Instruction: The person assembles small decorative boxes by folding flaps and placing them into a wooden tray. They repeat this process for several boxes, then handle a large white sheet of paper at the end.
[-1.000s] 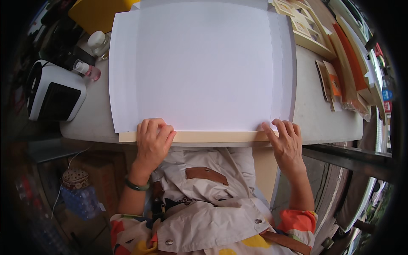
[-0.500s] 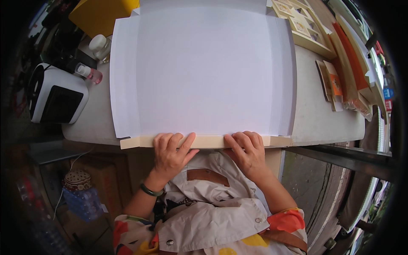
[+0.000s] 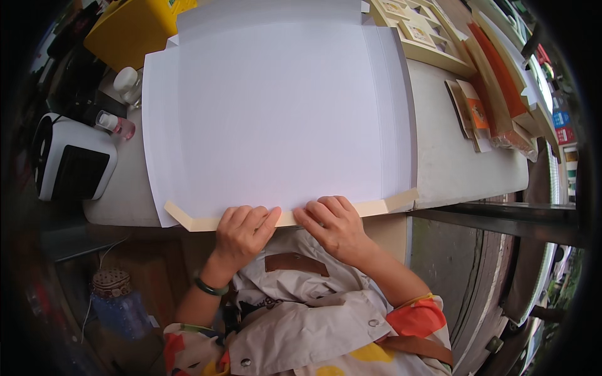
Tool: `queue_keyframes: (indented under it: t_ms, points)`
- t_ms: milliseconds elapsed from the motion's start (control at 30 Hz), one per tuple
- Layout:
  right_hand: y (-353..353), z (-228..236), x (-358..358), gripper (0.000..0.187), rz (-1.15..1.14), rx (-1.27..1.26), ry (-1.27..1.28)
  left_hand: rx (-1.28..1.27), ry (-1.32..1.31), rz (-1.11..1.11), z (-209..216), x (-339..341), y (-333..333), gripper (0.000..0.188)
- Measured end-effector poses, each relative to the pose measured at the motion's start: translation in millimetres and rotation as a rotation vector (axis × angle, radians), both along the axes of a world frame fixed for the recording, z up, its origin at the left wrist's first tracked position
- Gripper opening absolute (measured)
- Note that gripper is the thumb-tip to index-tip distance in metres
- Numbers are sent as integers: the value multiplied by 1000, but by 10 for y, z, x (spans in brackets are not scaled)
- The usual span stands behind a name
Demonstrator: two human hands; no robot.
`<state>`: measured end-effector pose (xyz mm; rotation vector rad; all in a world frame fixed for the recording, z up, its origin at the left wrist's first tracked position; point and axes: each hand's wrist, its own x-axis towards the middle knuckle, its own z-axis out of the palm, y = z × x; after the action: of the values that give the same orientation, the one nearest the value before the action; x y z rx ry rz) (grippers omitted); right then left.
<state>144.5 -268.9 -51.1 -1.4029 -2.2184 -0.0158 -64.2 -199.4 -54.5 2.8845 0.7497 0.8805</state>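
A large white cardboard box blank (image 3: 276, 113) with creased side panels lies on the table before me. Along its near edge a narrow cream-coloured flap (image 3: 370, 207) is turned up and inward, its end tabs angled toward the sheet. My left hand (image 3: 241, 238) is closed over this flap left of its middle, fingers curled over the top. Just to the right, my right hand (image 3: 338, 229) grips the same flap with bent fingers. The two hands almost meet, and the undersides of their grips are hidden.
The pale tabletop (image 3: 464, 169) shows at right, with small cards (image 3: 473, 113) on it. A cream compartment tray (image 3: 423, 34) stands at the far right. A white-and-black appliance (image 3: 78, 156), a pink spray bottle (image 3: 117, 124) and a yellow box (image 3: 135, 31) are at left.
My hands have come closer together along the flap. The flap tilts further inward and its end tabs slant more. The whole view has shifted and turned slightly.
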Motion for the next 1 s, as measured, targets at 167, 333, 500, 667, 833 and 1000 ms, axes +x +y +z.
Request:
queue_keyframes:
  t_ms: [167, 333, 500, 667, 833, 1000]
  points:
    - [20, -56, -97, 30, 48, 25, 13, -13, 14, -50, -120, 49, -44, 23]
    - [-17, -42, 37, 30, 76, -3, 10, -37, 29, -65, -97, -51, -16, 24]
    - [-219, -11, 546, 38, -47, 21, -59, 32, -12, 5, -69, -419, 80, 25]
    - [-334, -44, 678, 35, -59, 13, -74, -37, 37, 40, -66, -648, 63, 27]
    - [-272, 72, 655, 33, -76, -52, -39, -62, 28, 75, -61, -631, 59, 30]
    - [-314, 157, 655, 40, -135, 17, -52, -28, 33, 119, 53, -609, 27, 27]
